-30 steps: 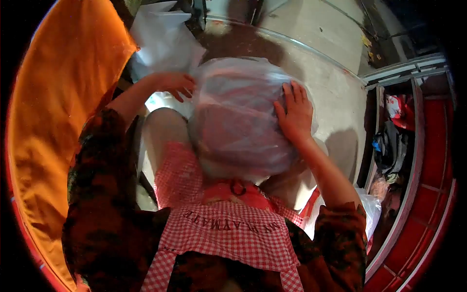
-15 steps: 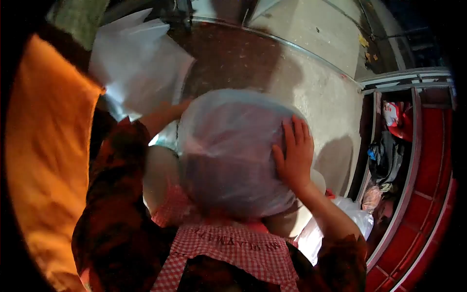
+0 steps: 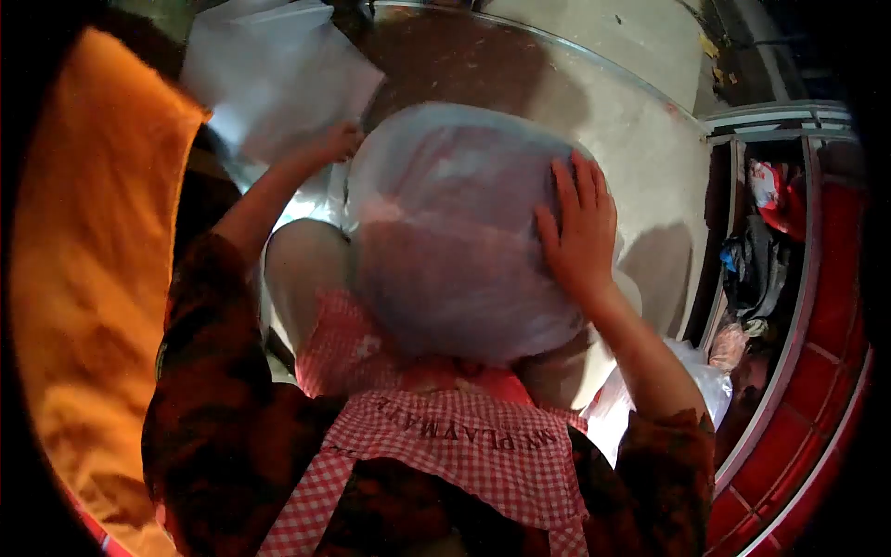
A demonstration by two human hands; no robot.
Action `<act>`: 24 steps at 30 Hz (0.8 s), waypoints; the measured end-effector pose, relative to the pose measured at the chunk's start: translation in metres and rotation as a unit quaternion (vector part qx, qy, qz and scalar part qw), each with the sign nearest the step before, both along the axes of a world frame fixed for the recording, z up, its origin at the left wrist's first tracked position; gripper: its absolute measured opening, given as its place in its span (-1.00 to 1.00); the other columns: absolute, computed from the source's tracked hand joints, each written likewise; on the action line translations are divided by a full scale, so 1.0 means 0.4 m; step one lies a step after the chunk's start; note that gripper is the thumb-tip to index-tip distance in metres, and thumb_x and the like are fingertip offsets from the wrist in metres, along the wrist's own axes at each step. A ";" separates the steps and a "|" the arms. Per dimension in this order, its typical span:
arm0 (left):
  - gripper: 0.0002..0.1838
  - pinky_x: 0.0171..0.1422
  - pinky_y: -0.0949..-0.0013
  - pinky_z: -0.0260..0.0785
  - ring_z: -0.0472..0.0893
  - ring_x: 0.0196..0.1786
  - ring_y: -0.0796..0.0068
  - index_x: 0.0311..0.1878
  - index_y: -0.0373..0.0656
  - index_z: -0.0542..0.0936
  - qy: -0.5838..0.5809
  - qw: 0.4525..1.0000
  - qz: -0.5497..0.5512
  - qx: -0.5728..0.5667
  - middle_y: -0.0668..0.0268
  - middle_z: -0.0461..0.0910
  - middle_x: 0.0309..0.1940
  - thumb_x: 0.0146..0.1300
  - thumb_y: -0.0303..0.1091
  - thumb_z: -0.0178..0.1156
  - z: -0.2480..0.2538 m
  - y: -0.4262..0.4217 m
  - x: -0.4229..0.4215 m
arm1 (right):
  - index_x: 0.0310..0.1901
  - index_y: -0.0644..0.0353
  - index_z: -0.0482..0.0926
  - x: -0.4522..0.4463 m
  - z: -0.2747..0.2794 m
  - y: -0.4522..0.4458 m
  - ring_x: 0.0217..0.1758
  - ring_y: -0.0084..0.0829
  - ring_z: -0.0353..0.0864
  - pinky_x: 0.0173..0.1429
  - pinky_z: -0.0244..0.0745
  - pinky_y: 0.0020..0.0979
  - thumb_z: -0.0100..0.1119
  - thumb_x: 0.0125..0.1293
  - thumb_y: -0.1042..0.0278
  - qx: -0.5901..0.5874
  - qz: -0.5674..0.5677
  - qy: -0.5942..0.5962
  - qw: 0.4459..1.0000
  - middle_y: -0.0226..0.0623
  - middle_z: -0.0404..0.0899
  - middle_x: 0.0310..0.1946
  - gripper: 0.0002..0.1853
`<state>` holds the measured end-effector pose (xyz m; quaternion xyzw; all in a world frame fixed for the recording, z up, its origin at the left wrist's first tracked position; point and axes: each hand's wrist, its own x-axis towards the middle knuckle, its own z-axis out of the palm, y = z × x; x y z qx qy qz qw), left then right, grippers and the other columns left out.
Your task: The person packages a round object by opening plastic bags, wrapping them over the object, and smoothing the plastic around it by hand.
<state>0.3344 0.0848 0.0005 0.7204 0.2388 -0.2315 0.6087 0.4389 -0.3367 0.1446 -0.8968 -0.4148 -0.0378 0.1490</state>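
Observation:
A large, rounded, translucent plastic bag (image 3: 464, 241) with reddish contents sits in front of me at my knees. My right hand (image 3: 580, 223) lies on its right side with the fingers spread. At the bag's upper left edge is my left hand (image 3: 339, 144), its fingers curled together; what they hold, if anything, is too small to make out. Beyond that hand lies a pale plastic sheet or bag (image 3: 278, 79). A red checked apron (image 3: 455, 436) covers my front.
Orange cloth (image 3: 102, 278) hangs at the left. On the right, a framed compartment (image 3: 807, 269) holds a black bag (image 3: 756, 269) and a red-and-white packet (image 3: 775, 195). Another clear plastic bag (image 3: 710, 381) lies by my right forearm. Red tiles (image 3: 817, 325) run along the far right.
My left hand has gone from open fingers to curled ones at the bag's edge. The bag looks rounder and smoother. My right hand stays on its side.

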 end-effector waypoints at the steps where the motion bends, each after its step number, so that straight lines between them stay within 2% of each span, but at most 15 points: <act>1: -0.40 0.09 0.28 0.41 0.57 -0.04 0.36 0.31 -0.09 0.41 -0.037 0.997 0.057 0.026 0.25 0.55 0.06 0.36 0.11 0.10 0.063 -0.018 -0.014 | 0.35 0.06 0.35 -0.003 0.000 -0.004 0.51 0.00 0.08 0.41 0.08 0.14 0.17 0.25 0.12 0.006 -0.001 -0.004 1.000 -0.16 0.14 0.47 -0.38; 2: -0.40 0.10 0.29 0.40 0.57 -0.05 0.37 0.30 -0.10 0.41 -0.080 0.990 0.110 0.049 0.25 0.55 0.06 0.36 0.11 0.10 0.142 -0.053 -0.037 | 0.34 0.05 0.36 -0.002 -0.001 -0.005 0.50 0.00 0.09 0.41 0.09 0.13 0.17 0.26 0.11 0.014 -0.002 -0.009 1.000 -0.17 0.14 0.46 -0.39; 4: -0.36 0.22 0.30 0.33 0.54 0.08 0.34 0.32 -0.15 0.39 -0.167 0.956 0.212 0.113 0.23 0.53 0.11 0.38 0.14 0.08 0.377 -0.208 -0.077 | 0.33 0.03 0.37 0.003 -0.008 -0.008 0.49 -0.03 0.12 0.38 0.13 0.12 0.17 0.27 0.09 0.013 -0.001 -0.038 0.999 -0.19 0.14 0.46 -0.40; 5: -0.34 0.28 0.31 0.30 0.52 0.14 0.33 0.33 -0.18 0.38 -0.206 0.933 0.260 0.141 0.22 0.51 0.14 0.38 0.15 0.07 0.432 -0.270 -0.096 | 0.33 0.01 0.37 0.001 -0.016 -0.013 0.48 -0.04 0.13 0.37 0.15 0.12 0.17 0.27 0.08 0.008 -0.001 -0.048 0.999 -0.20 0.14 0.46 -0.41; 8: -0.25 0.39 0.31 0.18 0.41 0.27 0.33 0.36 -0.29 0.32 -0.239 0.915 0.255 0.200 0.19 0.44 0.23 0.40 0.19 0.03 0.361 -0.369 -0.148 | 0.31 -0.01 0.39 0.010 -0.048 -0.018 0.44 -0.05 0.20 0.33 0.19 0.12 0.18 0.28 0.03 0.046 -0.005 -0.079 0.996 -0.21 0.18 0.45 -0.42; 10: -0.20 0.44 0.31 0.13 0.38 0.30 0.31 0.40 -0.32 0.27 -0.261 0.921 0.190 0.219 0.14 0.40 0.26 0.40 0.21 0.02 0.199 -0.372 -0.130 | 0.32 -0.02 0.38 0.017 -0.065 -0.018 0.46 -0.04 0.19 0.35 0.18 0.14 0.15 0.30 -0.03 0.062 -0.004 -0.073 0.995 -0.21 0.18 0.45 -0.41; 11: -0.18 0.46 0.31 0.10 0.36 0.32 0.30 0.42 -0.34 0.25 -0.271 0.922 0.157 0.226 0.11 0.38 0.28 0.39 0.22 0.02 0.158 -0.370 -0.123 | 0.33 -0.03 0.37 0.018 -0.068 -0.020 0.47 -0.04 0.18 0.36 0.17 0.15 0.13 0.31 -0.06 0.069 -0.004 -0.071 0.995 -0.21 0.19 0.46 -0.40; 13: -0.20 0.44 0.32 0.11 0.38 0.30 0.30 0.39 -0.34 0.29 -0.193 0.956 0.217 -0.024 0.10 0.40 0.26 0.40 0.22 0.01 0.241 -0.393 -0.131 | 0.34 -0.04 0.37 0.010 -0.063 -0.021 0.48 -0.07 0.18 0.37 0.20 0.04 0.10 0.33 -0.06 0.034 -0.026 -0.074 0.996 -0.22 0.21 0.45 -0.42; 15: -0.25 0.40 0.34 0.16 0.42 0.25 0.29 0.34 -0.33 0.36 -0.122 0.951 0.264 -0.108 0.11 0.44 0.20 0.41 0.20 0.00 0.257 -0.396 -0.119 | 0.34 -0.07 0.37 0.007 -0.048 -0.016 0.49 -0.09 0.17 0.38 0.20 0.00 0.07 0.35 -0.08 0.010 -0.045 -0.071 0.996 -0.25 0.21 0.45 -0.42; 17: -0.33 0.33 0.34 0.24 0.48 0.16 0.28 0.27 -0.29 0.45 -0.064 0.947 0.315 -0.019 0.14 0.50 0.10 0.42 0.17 0.00 0.206 -0.366 -0.110 | 0.34 -0.10 0.38 -0.003 -0.036 -0.015 0.51 -0.10 0.15 0.39 0.18 0.05 0.04 0.35 -0.12 -0.003 -0.059 -0.053 0.997 -0.29 0.21 0.45 -0.43; 20: -0.50 0.11 0.32 0.38 0.54 -0.06 0.37 0.10 -0.24 0.55 -0.223 0.912 0.279 0.202 0.21 0.54 -0.06 0.39 0.04 0.12 0.226 -0.343 -0.127 | 0.34 -0.14 0.37 0.006 -0.053 -0.020 0.52 -0.11 0.12 0.39 0.15 0.11 0.02 0.36 -0.14 0.000 -0.061 -0.042 0.997 -0.31 0.18 0.47 -0.43; 21: -0.68 -0.08 0.29 0.41 0.51 -0.24 0.38 -0.02 -0.22 0.54 -0.350 0.845 0.291 0.282 0.25 0.49 -0.19 0.30 -0.21 0.25 0.201 -0.343 -0.121 | 0.34 -0.15 0.37 0.008 -0.053 -0.018 0.53 -0.12 0.12 0.39 0.14 0.12 0.02 0.36 -0.14 0.000 -0.061 -0.044 0.997 -0.32 0.17 0.47 -0.43; 24: -0.75 -0.11 0.27 0.40 0.50 -0.27 0.33 -0.09 -0.24 0.51 -0.379 0.832 0.109 0.391 0.25 0.48 -0.23 0.17 -0.44 0.28 0.365 -0.428 -0.206 | 0.35 -0.15 0.37 0.007 -0.053 -0.020 0.54 -0.13 0.10 0.40 0.13 0.13 0.01 0.36 -0.15 -0.007 -0.065 -0.044 0.997 -0.33 0.16 0.47 -0.43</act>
